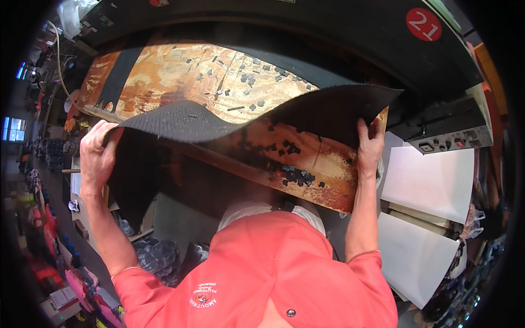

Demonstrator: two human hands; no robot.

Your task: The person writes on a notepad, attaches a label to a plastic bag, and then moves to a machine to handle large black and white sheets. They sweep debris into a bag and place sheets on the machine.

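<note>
A black ribbed sheet (180,121), flexible like rubber, hangs in a wave between my two hands above a worn wooden board (164,76). My left hand (98,156) pinches the sheet's left corner, past the board's near left edge. At the right end, my right hand (371,143) grips the sheet's near edge with the thumb up. Small dark cut-out scraps (298,176) lie scattered on the board, some in a cluster near its front edge. A dark strip with a notched end (117,76) lies across the board's left part.
Behind the board stands a dark machine body (350,33) with a red round sign (424,24). A control box (451,136) with knobs is at the right. Two white panels (429,177) lie below it. Plastic bags (158,257) sit on the floor at lower left.
</note>
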